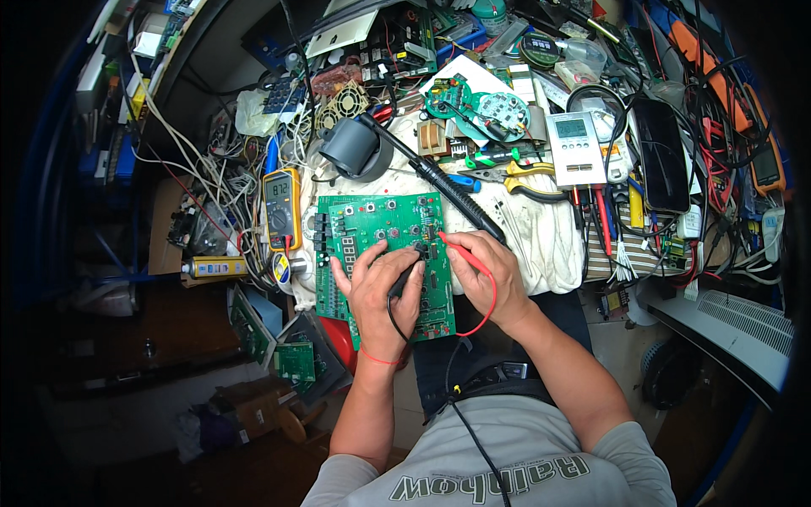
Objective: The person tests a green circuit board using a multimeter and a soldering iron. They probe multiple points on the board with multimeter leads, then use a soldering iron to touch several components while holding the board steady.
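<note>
The board (397, 220) lies partly over the white cloth (549, 253), beneath my hands. My left hand (380, 286) grips the black probe (400, 281); my right hand (492, 275) pinches the red probe (466, 254). I judge the board light, stiff and fragile: hold by its edges.

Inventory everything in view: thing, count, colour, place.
Circuit board: at least 1, green, front centre
Red probe: 1, red, right hand
Black probe: 1, black, left hand
Multimeter: 1, yellow, left of board
Screened device: 1, white, right of centre
Phone: 1, black, right
Pliers: 1, yellow and black, beyond right hand
Ribbed tube: 1, black, beyond board
Round boards: 2, green, far centre
Fan: 1, beige, rear left
Cloth: uncounted, white, around board
Cables: too tangled to count, mixed, both sides
Other clutter: uncountable, mixed, rear bench
Hands: 2, bare, at board
</note>
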Action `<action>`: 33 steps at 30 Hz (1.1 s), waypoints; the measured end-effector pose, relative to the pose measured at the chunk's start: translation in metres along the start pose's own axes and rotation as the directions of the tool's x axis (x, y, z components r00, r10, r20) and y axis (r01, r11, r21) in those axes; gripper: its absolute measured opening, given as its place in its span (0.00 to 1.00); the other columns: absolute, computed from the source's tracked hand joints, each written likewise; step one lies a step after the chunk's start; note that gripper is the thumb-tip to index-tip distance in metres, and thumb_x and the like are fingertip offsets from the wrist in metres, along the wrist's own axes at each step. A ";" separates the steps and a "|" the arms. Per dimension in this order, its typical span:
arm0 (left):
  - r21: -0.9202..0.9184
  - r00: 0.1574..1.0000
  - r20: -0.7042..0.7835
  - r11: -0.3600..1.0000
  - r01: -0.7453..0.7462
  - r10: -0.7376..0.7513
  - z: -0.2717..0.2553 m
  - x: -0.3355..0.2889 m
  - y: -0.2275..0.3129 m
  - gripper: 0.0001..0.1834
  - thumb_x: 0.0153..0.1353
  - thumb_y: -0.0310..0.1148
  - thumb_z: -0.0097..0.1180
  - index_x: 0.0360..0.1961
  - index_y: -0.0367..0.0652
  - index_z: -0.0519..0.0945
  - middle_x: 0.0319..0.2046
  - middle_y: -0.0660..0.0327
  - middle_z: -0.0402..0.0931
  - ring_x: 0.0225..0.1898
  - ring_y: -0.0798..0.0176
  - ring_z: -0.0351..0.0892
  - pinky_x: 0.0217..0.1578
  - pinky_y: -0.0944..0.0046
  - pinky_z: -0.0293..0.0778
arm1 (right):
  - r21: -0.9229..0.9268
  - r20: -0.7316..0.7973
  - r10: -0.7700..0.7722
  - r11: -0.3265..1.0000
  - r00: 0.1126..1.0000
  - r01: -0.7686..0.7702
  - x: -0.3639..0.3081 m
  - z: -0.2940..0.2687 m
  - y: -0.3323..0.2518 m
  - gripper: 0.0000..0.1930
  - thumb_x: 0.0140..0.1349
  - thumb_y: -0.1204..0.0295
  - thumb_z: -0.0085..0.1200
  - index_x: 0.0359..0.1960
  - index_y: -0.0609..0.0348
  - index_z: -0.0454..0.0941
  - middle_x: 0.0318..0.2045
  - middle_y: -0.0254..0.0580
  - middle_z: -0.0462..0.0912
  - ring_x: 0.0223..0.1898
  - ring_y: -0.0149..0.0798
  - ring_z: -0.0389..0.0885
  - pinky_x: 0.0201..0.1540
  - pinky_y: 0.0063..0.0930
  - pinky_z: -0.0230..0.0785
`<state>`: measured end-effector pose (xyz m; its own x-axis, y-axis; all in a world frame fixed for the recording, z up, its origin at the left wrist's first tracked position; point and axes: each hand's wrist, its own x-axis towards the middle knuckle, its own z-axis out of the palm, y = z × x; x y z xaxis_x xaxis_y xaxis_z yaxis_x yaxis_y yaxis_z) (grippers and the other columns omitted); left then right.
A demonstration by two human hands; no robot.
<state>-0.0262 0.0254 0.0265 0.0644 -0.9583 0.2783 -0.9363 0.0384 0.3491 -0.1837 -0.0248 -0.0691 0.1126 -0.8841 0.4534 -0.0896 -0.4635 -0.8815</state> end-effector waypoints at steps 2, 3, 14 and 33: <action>0.000 1.000 -0.002 1.000 -0.002 0.002 0.000 0.000 0.000 0.10 0.63 0.33 0.72 0.45 0.55 0.91 0.47 0.69 0.90 0.63 0.55 0.80 0.78 0.32 0.35 | 0.002 -0.004 -0.003 1.000 1.000 0.003 0.000 0.000 0.000 0.15 0.65 0.79 0.66 0.52 0.62 0.81 0.41 0.52 0.87 0.40 0.55 0.88 0.43 0.42 0.83; 0.010 1.000 -0.005 1.000 -0.009 0.009 0.000 0.000 0.000 0.10 0.62 0.32 0.72 0.45 0.55 0.91 0.47 0.69 0.90 0.63 0.55 0.80 0.78 0.32 0.35 | 0.007 -0.008 -0.004 1.000 1.000 0.004 0.000 0.001 0.000 0.15 0.65 0.79 0.66 0.52 0.62 0.81 0.41 0.52 0.87 0.40 0.55 0.88 0.43 0.42 0.83; -0.121 0.972 -0.172 0.976 -0.183 0.161 -0.035 -0.014 0.001 0.11 0.66 0.24 0.60 0.48 0.43 0.86 0.51 0.56 0.89 0.63 0.47 0.81 0.75 0.38 0.56 | 0.153 0.024 -0.173 0.974 0.985 0.167 -0.006 -0.017 -0.026 0.10 0.63 0.77 0.67 0.46 0.63 0.86 0.39 0.48 0.87 0.35 0.47 0.88 0.36 0.36 0.82; -0.634 0.925 -0.033 0.724 0.272 -0.378 0.004 -0.235 -0.060 0.04 0.65 0.21 0.50 0.33 0.37 0.76 0.31 0.53 0.77 0.34 0.60 0.78 0.39 0.63 0.74 | -0.345 0.454 0.148 0.938 0.879 0.020 0.094 -0.023 -0.003 0.15 0.74 0.65 0.58 0.55 0.61 0.84 0.53 0.52 0.87 0.56 0.56 0.85 0.60 0.44 0.77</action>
<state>0.0136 0.2476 -0.0632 0.4245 -0.8920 0.1553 -0.4410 -0.0538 0.8959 -0.1954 -0.1080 -0.0209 0.5349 -0.8189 0.2080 -0.4231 -0.4727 -0.7730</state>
